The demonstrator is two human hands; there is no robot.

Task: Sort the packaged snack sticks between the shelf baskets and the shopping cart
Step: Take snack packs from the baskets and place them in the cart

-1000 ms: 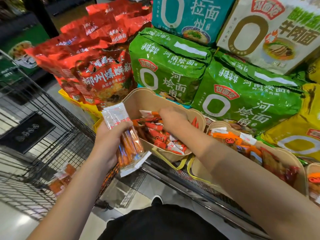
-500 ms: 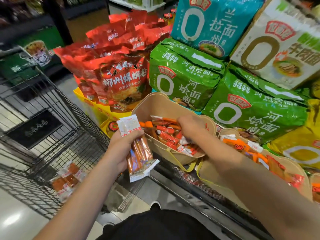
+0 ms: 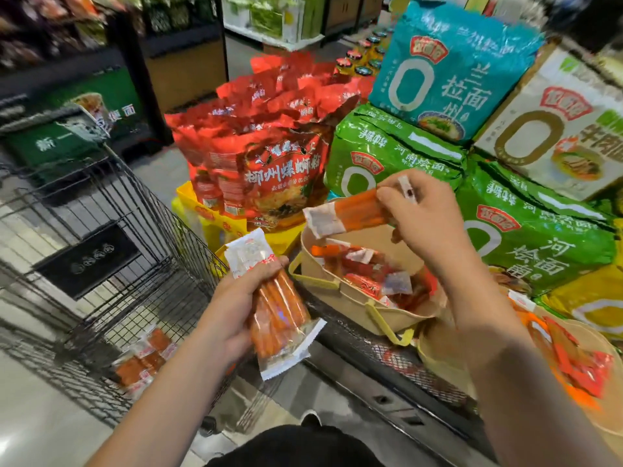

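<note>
My left hand [image 3: 232, 308] grips a clear pack of orange snack sticks [image 3: 279, 308] with white ends, held between the cart and the shelf edge. My right hand [image 3: 424, 220] pinches a second orange stick pack [image 3: 350, 215] and holds it level above the tan shelf basket [image 3: 357, 306], which holds several red and orange packs. Another tan basket [image 3: 438, 358] with orange packs stands to the right. The black wire shopping cart [image 3: 111, 237] is at left, with a few stick packs [image 3: 145, 360] lying on its floor.
Red noodle bags [image 3: 266, 170] and green [image 3: 391, 156], teal [image 3: 448, 72] and white [image 3: 556, 129] noodle multipacks are stacked behind the baskets. A metal mesh shelf edge [image 3: 387, 355] runs under the baskets. Store aisles lie beyond.
My right hand has come up out of the basket with an orange stick pack. My left hand has kept its pack. The view has tilted up.
</note>
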